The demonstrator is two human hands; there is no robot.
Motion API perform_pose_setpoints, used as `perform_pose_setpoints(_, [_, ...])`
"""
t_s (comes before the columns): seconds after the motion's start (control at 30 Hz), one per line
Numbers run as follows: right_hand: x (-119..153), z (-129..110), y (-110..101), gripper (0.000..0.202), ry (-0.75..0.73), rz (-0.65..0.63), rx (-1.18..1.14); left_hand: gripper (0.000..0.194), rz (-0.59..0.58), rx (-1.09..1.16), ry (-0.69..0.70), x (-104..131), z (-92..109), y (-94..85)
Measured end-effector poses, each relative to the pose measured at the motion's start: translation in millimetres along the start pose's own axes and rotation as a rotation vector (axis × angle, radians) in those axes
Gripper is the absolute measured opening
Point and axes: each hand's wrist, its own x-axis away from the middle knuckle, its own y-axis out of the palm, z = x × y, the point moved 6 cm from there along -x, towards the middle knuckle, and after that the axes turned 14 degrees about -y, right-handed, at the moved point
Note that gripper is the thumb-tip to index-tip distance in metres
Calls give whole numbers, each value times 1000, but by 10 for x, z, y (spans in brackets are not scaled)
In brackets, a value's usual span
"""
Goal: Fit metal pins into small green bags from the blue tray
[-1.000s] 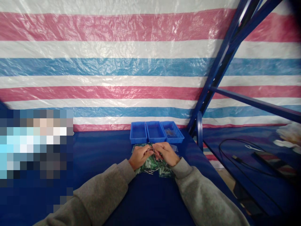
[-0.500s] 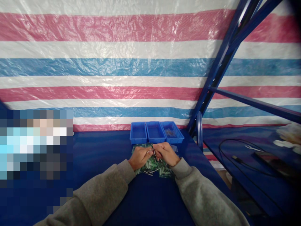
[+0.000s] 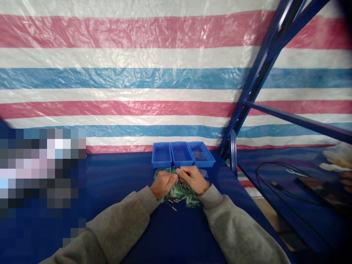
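Note:
Green plastic packets (image 3: 176, 191) lie in a pile on the blue table, under and between my hands. My left hand (image 3: 163, 184) is closed at the left of the pile, its thumb and finger pinched on something too small to make out. Touching or almost touching it, my right hand (image 3: 194, 179) is closed too, with several thin metal pins (image 3: 184, 184) showing below its fingers. Loose metal pins (image 3: 172, 206) lie at the near edge of the pile, one apart from the others on the table.
Three blue trays (image 3: 182, 153) stand in a row behind the pile; the right one holds small parts. A blue metal frame (image 3: 247, 99) rises at the right. A second table (image 3: 277, 212) bears a black cable (image 3: 257, 172) and a dark flat device (image 3: 316, 185).
My right fingers have shifted slightly left, and more pins show below them. One pin now lies nearer me on the table. At the far right edge, part of another person's hand has appeared.

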Motion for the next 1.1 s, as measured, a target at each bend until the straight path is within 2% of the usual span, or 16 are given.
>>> perform_pose_setpoints(0.17, [10, -28, -2, 37, -7, -18, -48, 58, 55, -3, 0, 7, -42, 3])
perform_pose_setpoints(0.5, [0, -67, 13, 39, 1, -46, -109, 52, 21, 30, 25, 14, 15, -23])
perform_pose_setpoints(0.7, [21, 26, 10, 50, 57, 25, -80, 37, 166, -9, -56, 1, -46, -88])
perform_pose_setpoints(0.87, [23, 61, -3, 56, 55, 60, -26, 24, 223, -3, -67, 13, -16, -124])
perform_pose_setpoints(0.97, [11, 26, -25, 51, 18, 69, 28, 24, 256, 1, -65, 19, 3, -146])
perform_pose_setpoints(1.1, [0, -41, -33, 34, -36, 47, 21, 34, 316, -61, -51, 20, 10, -166])
